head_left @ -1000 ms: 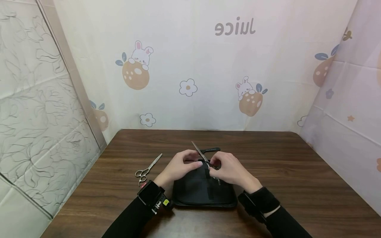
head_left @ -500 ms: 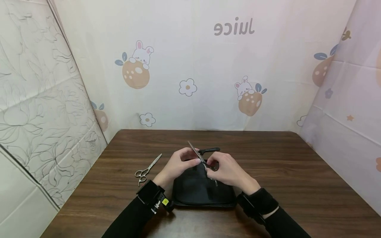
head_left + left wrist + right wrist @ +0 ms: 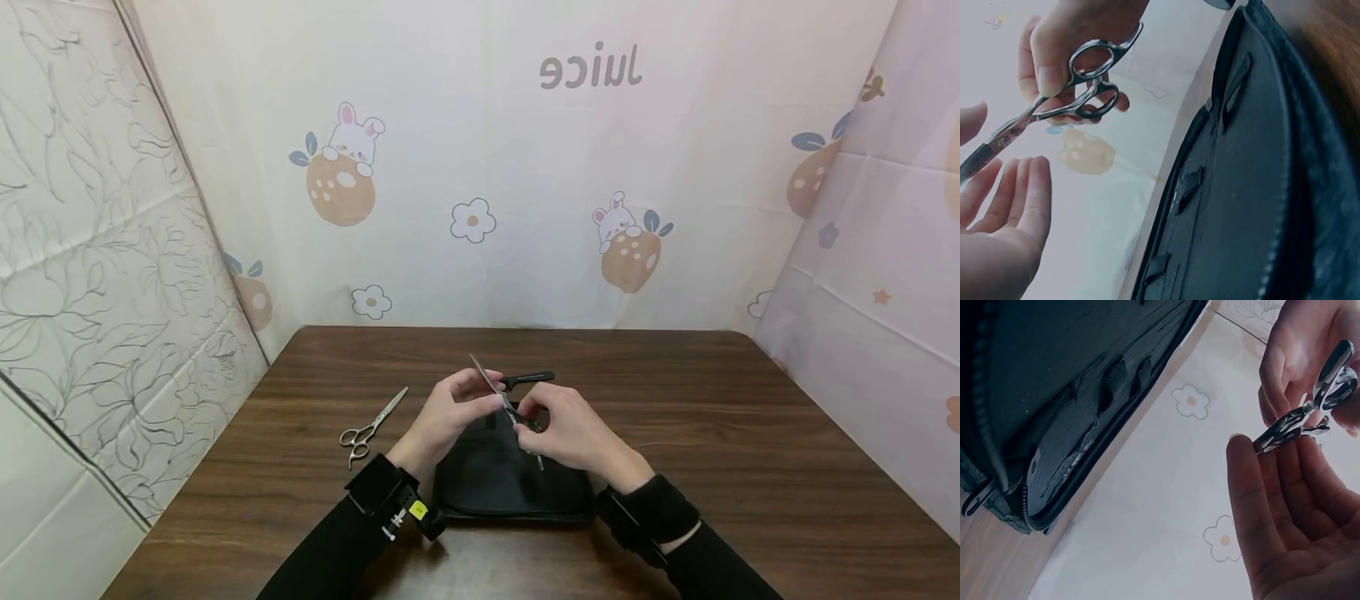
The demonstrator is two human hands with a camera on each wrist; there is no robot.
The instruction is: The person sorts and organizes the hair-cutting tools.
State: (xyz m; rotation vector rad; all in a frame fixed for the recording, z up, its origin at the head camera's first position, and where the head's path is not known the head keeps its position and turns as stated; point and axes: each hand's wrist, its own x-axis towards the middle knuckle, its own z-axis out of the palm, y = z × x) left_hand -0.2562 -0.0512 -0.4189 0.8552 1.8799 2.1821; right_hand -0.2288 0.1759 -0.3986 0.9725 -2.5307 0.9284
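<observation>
A pair of silver hairdressing scissors (image 3: pixel 1005 139) is held above an open black zip case (image 3: pixel 517 492). My right hand (image 3: pixel 573 427) pinches them at the shanks near the finger rings, with its thumb on top in the left wrist view. Around the blades stands my left hand (image 3: pixel 450 417), its fingers (image 3: pixel 1034 197) nearly straight and its thumb on the other side; whether they touch the blades is hard to tell. The blade tips are outside the left wrist view. Inside the case, elastic loops (image 3: pixel 1189 187) show along the lining.
A second pair of silver scissors (image 3: pixel 371 429) lies on the wooden table (image 3: pixel 675 400), left of the case. Behind my hands lies a tool with a black handle (image 3: pixel 532 377), partly hidden. Printed curtains (image 3: pixel 480 150) surround the table.
Both hands and the scissors between them have shifted slightly left over the case. The case, the second scissors and the black-handled tool have stayed put.
</observation>
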